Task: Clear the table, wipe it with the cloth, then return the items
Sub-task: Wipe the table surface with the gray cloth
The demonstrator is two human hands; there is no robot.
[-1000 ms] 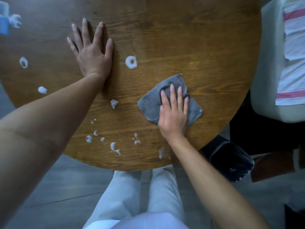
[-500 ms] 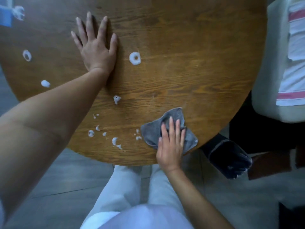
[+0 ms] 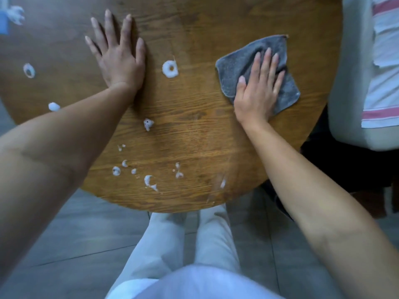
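Cloth (image 3: 254,67) lies flat on the table (image 3: 194,130) near its right edge under my right hand (image 3: 257,91), fingers straight and pressing it down to scrub, while my left hand (image 3: 121,59) splays flat for bracing beside foam blobs (image 3: 170,69).

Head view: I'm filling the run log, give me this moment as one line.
phase: wiping | right hand: flat on grey cloth | left hand: flat on table | foam blobs: unwiped
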